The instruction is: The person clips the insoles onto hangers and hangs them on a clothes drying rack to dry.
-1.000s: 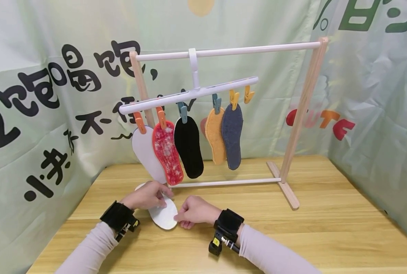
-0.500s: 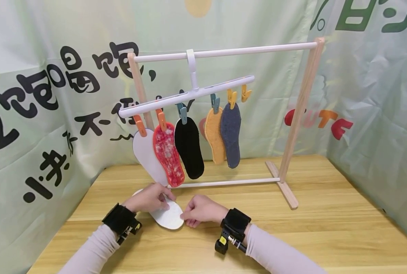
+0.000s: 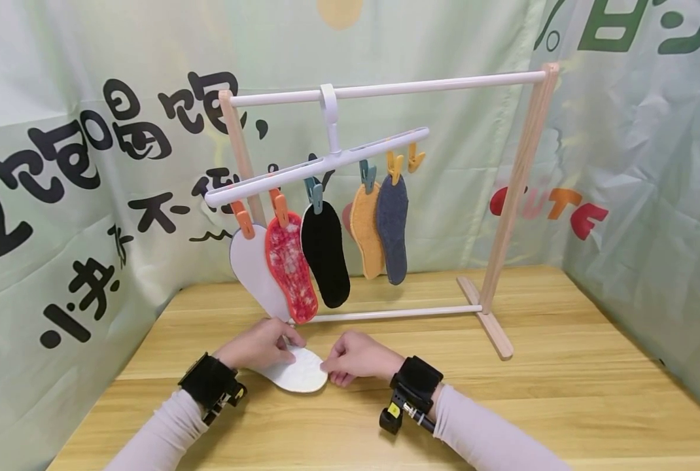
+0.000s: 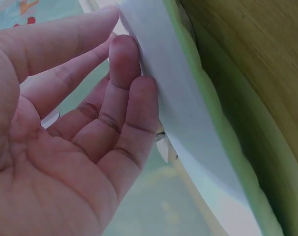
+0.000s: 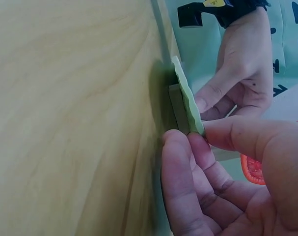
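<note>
A white insole [image 3: 299,374] with a pale, wavy edge [image 5: 187,93] is held just above the table by both hands. My left hand [image 3: 260,345] holds its left part, the thumb on top; in the left wrist view the fingertips [image 4: 144,91] rest against the white face. My right hand [image 3: 358,358] pinches the right end between thumb and forefinger. Behind my hands, a white insole [image 3: 254,265] and a red patterned insole [image 3: 291,268] hang from orange pegs. A black insole [image 3: 326,258] and a yellow insole [image 3: 366,232] hang from blue pegs, a blue-grey insole [image 3: 392,229] from a yellow peg.
A lilac hanger [image 3: 291,174] hangs on the top rail of a wooden stand [image 3: 521,190]. At its right end a yellow peg [image 3: 415,158] holds nothing. The stand's foot [image 3: 485,320] and lower rail [image 3: 397,314] reach onto the table [image 3: 562,392].
My right hand has moved right, drawing the held insole's near end rightward and turning it more sideways. My left hand has shifted slightly right. The hanger has swung a little.
</note>
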`<state>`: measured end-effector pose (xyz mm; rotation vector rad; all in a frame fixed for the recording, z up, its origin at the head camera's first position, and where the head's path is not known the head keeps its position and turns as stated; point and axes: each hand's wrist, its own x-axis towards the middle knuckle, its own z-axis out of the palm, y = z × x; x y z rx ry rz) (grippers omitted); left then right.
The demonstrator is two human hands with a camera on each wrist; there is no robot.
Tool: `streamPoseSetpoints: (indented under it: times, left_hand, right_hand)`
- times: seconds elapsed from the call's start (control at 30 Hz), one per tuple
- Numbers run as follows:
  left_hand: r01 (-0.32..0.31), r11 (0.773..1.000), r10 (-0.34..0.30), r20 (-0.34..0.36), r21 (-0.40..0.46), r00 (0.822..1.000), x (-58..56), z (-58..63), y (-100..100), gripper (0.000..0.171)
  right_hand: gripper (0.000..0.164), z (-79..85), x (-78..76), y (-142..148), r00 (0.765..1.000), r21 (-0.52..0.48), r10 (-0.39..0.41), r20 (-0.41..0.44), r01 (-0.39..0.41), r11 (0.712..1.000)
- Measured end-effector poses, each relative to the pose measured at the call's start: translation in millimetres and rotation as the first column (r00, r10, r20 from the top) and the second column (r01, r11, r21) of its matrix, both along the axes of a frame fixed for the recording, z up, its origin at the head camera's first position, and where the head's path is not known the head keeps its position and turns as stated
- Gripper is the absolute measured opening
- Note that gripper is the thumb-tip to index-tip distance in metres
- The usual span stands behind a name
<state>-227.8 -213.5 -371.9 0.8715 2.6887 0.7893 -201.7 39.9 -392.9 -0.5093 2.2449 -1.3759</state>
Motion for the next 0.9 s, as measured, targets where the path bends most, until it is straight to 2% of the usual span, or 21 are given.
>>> streamPoseSetpoints:
  times: [0.3, 0.53, 0.9]
  left_hand:
    - [0.022, 1.000, -0.022, -0.025, 0.001, 0.999, 1.4, -1.4, 3.4, 0.025]
    - [0.035, 0.999, -0.035, -0.044, -0.006, 0.998, 3.7, -2.2, 5.6, 0.023]
    - [-0.005, 0.999, 0.003, -0.043, -0.033, 0.999, 10.0, -2.0, 13.4, 0.022]
  right_hand:
    - [0.019, 4.7, 0.8, 10.9, 1.000, -0.015, -0.003, 0.004, 0.003, 1.000]
    - [0.020, 2.4, -1.3, 19.1, 1.000, -0.016, -0.003, 0.005, 0.003, 1.000]
    - [0.020, 6.0, -4.8, 30.2, 1.000, -0.027, -0.012, -0.014, 0.012, 1.000]
